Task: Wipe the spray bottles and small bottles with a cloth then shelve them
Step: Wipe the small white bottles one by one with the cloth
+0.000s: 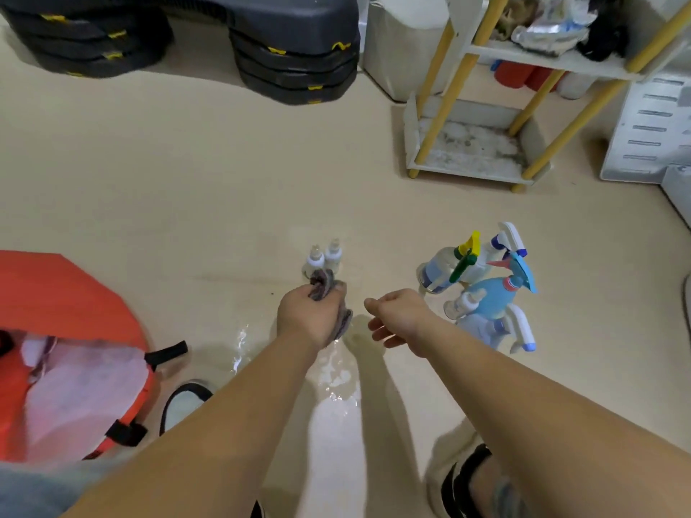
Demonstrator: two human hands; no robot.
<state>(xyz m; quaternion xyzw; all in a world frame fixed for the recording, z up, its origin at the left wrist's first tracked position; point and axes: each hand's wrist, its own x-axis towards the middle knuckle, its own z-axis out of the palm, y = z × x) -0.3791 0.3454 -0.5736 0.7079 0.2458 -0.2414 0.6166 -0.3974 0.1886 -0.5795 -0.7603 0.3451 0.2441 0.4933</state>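
**Desk:** Where is the open room?

**Field:** The beige floor (194, 188) lies bare across the middle of the frame. Stacked black step platforms (295, 57) close the top edge, and an orange bag (71, 293) fills the lower left. A white-and-yellow shelf unit (467, 164) stands at upper right, with a white slatted cabinet (650, 121) just beside it at the right edge. A wet, shiny patch (336, 383) shows on the floor at lower centre, between the forearms.

**Desk:** And the bottles?

**Field:** Two small bottles (324, 256) stand side by side at centre frame, just above the left hand. The spray bottles (486, 289) cluster at centre right, near the right wrist and well apart from the shelf unit.

**Desk:** The hands?

**Field:** Both arms reach forward and down. The left hand (308, 317) clenches a bunched grey cloth (323, 285), which overlaps the foot of the small bottles. The right hand (398, 315) hovers beside it, its fingers (379, 326) loosely curled and grasping nothing.
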